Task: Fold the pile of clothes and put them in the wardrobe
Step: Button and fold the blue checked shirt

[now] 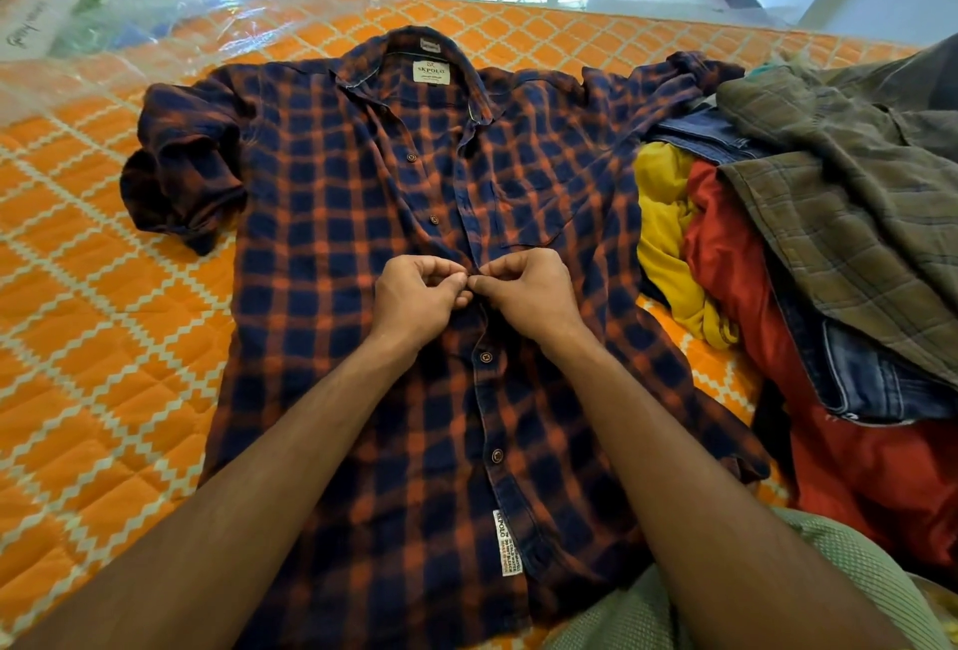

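I read the navy-and-orange checked cotton shirt [337, 245] as lying face up and spread flat on the orange quilted bed [103, 338]. Its collar [363, 53] is at the far end and its hem at the near edge, so its long axis, and the button placket with it, runs near to far down the middle of the view. Both hands meet on that placket at about mid-length: the left hand [414, 299] comes in over the left panel and the right hand [531, 294] over the right panel, knuckles almost touching. The fingers [455, 281] of each hand are curled, thumb and forefinger pinching the fabric edge at one shared spot. The button between them is hidden, so I cannot tell whether it is through its hole. The two near brown buttons [485, 357] sit on a closed front; the two far brown buttons [434, 219] sit on an open left panel. I judge that the work proceeds toward the collar: the next button lies just far of the fingers, slightly left, and neither hand is nearer. The mixed pile of unfolded clothes [829, 234] lies on the right, against the shirt's right side.
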